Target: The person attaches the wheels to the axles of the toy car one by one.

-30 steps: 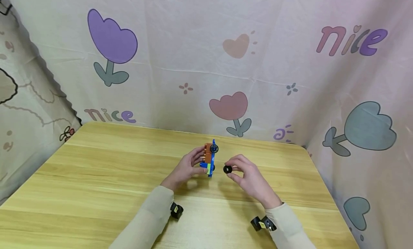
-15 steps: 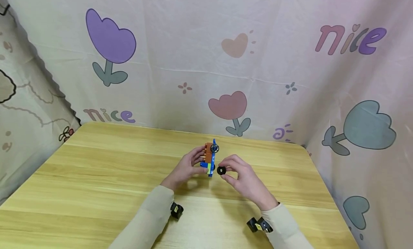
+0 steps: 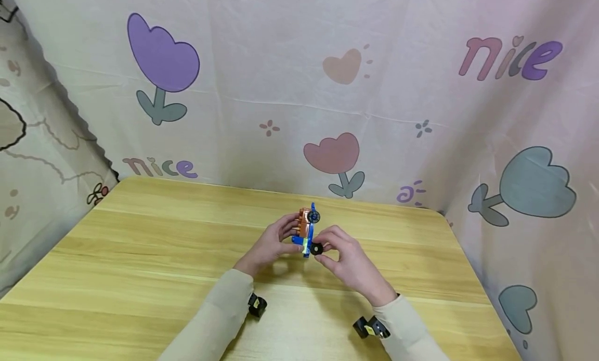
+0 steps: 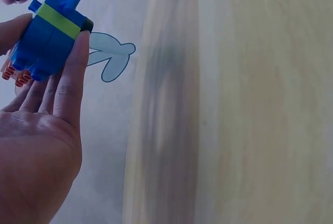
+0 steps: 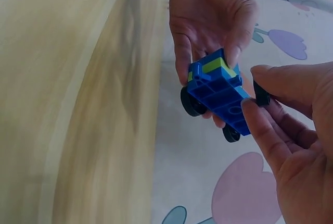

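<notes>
A toy car of building blocks, blue below with orange and lime-green blocks, is held on its side above the table by my left hand. Thumb and fingers grip its block side in the left wrist view, where the blue blocks show. Its blue underside faces the right wrist camera, with black wheels fitted. Between thumb and fingertips my right hand pinches a loose black wheel, close against the car's near end. Whether wheel and car touch, I cannot tell.
The wooden table spreads out below both hands. A printed curtain hangs behind its far edge and along the sides. Black wrist cameras sit on both sleeves.
My right hand has moved left with the wheel, from a gap away to right beside the car. The left hand and car have shifted only slightly.
</notes>
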The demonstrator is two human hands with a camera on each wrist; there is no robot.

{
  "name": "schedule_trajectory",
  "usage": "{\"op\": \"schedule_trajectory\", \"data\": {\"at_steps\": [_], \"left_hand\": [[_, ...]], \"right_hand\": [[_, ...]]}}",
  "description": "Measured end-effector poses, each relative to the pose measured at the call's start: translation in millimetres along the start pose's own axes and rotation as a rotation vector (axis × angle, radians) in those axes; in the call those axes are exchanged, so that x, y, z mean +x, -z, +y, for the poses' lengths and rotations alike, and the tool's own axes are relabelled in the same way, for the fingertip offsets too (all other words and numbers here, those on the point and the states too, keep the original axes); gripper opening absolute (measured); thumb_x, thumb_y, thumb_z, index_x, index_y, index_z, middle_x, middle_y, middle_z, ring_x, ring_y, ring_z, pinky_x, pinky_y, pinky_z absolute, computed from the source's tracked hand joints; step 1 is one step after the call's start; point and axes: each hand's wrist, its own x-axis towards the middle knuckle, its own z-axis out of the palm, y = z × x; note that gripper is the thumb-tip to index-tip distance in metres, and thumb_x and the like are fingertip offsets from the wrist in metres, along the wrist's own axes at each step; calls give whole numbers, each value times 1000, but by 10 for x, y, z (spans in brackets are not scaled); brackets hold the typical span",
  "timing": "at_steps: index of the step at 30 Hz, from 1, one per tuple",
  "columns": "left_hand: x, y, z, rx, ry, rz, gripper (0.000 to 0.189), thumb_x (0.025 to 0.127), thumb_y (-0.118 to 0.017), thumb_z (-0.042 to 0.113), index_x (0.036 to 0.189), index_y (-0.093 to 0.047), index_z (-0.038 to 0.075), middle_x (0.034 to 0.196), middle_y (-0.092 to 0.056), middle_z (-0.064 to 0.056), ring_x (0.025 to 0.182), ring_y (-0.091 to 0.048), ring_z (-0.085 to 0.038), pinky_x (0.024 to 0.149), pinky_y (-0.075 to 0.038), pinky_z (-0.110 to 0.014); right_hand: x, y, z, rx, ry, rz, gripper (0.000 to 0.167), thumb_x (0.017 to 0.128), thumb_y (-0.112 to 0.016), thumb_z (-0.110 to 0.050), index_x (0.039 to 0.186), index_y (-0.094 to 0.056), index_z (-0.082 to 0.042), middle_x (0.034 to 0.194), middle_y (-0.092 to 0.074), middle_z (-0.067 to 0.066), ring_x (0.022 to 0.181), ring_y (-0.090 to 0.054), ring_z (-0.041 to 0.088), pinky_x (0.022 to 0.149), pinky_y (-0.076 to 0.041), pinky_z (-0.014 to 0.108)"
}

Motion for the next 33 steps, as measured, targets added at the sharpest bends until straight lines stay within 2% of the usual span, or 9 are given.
{"op": "schedule_trajectory", "data": {"at_steps": [17, 25, 33], "left_hand": [[-15, -26, -22, 1, 9, -5, 79, 84, -71, -4, 150, -28, -4, 144, -44, -22, 127, -46, -37, 110, -31, -47], [-14, -27, -23, 14, 24, -8, 79, 85, -72, -1, 151, -28, -2, 143, -45, -21, 125, -49, -35, 109, -33, -46], [-5, -9, -38, -6, 9, -19, 78, 86, -71, -1, 151, -27, -2, 145, -43, -21, 128, -46, -37, 110, -31, -47]], "right_hand": [[43, -118, 41, -43, -8, 9, 31, 82, -79, -1, 109, -65, -8, 108, -57, -6, 95, -59, 11, 82, -53, 35], [40, -128, 58, -96, -10, 17, 33, 82, -80, -7, 110, -64, -12, 107, -56, -8, 95, -58, 11, 81, -53, 35], [50, -123, 57, -62, -76, -25, 32, 86, -78, -11, 113, -62, -14, 107, -55, -7, 96, -60, 12, 80, -54, 34]]}}
